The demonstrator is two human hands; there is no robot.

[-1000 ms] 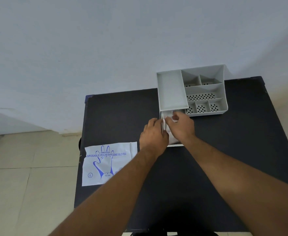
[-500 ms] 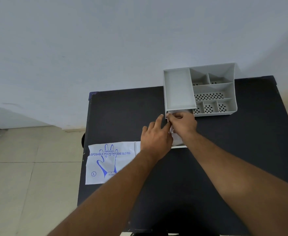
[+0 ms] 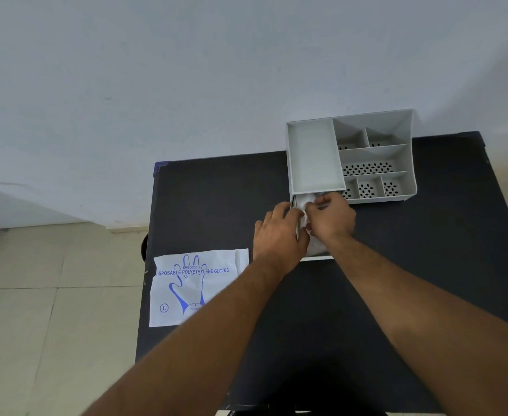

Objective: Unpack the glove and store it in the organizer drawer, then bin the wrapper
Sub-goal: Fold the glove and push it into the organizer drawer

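Note:
A grey desk organizer stands at the far side of the black table. Its drawer is pulled out toward me under the left section. A thin clear plastic glove lies crumpled in the drawer. My right hand is over the drawer, fingers pinched on the glove. My left hand rests on the drawer's left side, fingers curled against it. The white wrapper, printed with a blue hand and "disposable polyethylene gloves", lies flat at the table's left edge, untouched.
The organizer's right part has several small compartments with perforated floors. A pale wall rises behind the table. Beige floor tiles lie to the left. No bin is in view.
Both hands have stayed at the drawer. The right hand has worked the glove deeper toward the organizer body; the left fingers have curled in against the drawer side.

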